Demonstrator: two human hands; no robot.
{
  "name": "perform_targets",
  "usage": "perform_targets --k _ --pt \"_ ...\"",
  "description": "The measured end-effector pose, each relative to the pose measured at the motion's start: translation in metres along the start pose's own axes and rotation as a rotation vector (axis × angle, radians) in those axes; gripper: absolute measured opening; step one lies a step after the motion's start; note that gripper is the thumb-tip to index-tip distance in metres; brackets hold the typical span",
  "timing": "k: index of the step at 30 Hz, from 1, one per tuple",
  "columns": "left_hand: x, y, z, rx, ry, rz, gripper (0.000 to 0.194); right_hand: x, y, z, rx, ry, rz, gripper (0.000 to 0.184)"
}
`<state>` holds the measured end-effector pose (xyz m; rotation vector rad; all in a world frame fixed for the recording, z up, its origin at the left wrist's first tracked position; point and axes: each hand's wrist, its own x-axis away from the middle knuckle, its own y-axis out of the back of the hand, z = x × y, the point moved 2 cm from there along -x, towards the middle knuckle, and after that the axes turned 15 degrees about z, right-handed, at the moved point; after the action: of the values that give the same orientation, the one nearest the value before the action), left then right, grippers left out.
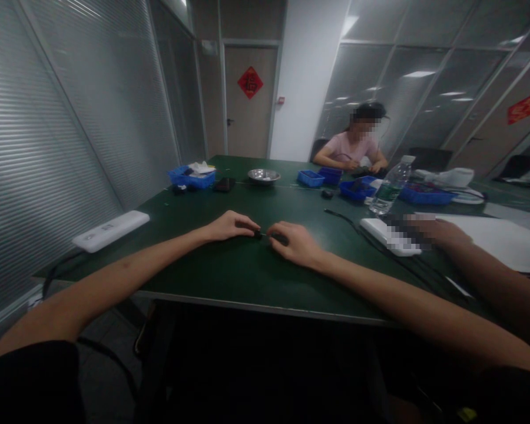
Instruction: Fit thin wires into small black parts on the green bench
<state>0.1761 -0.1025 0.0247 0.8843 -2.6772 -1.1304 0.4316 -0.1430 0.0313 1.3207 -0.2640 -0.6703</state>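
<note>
Close to the middle of the green table [229, 265], my left hand [228, 226] pinches a small black piece [258, 234] between thumb and fingertips. What kind of part it is cannot be made out at this size. Facing it from the right, my right hand [297, 242] has its thumb and index finger curled together at the thin, light tip that sticks out of the black piece. Whatever lies between those right fingertips is too small to name. Both hands are low over the tabletop, with a narrow gap between their fingertips.
A shiny metal bowl [264, 176] stands beyond my hands. Blue trays [310, 178] and a water bottle [391, 187] are at the right. White power strips [110, 231] lie on either side. Another person's arm [477, 253] reaches in from the right; a co-worker [351, 147] sits opposite.
</note>
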Motion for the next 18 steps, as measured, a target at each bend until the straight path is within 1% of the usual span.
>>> perform_targets --k 3,6,12,18 --pt "-0.0004 -0.0004 0.0019 0.047 0.006 -0.021 0.036 -0.0001 0.0001 0.0002 -0.005 0.003 0.014 0.021" --pt "-0.0019 -0.0010 0.0047 0.055 -0.012 -0.043 0.033 -0.0009 -0.0008 0.0002 0.005 0.020 0.023 0.022" --pt "-0.0052 -0.0052 0.0030 0.047 -0.062 -0.020 0.027 -0.0024 -0.0021 0.0026 0.039 0.065 0.045 0.024" --pt "-0.0058 -0.0063 0.0016 0.043 -0.044 -0.013 0.026 -0.0033 -0.0018 0.0031 0.014 0.073 0.053 0.025"
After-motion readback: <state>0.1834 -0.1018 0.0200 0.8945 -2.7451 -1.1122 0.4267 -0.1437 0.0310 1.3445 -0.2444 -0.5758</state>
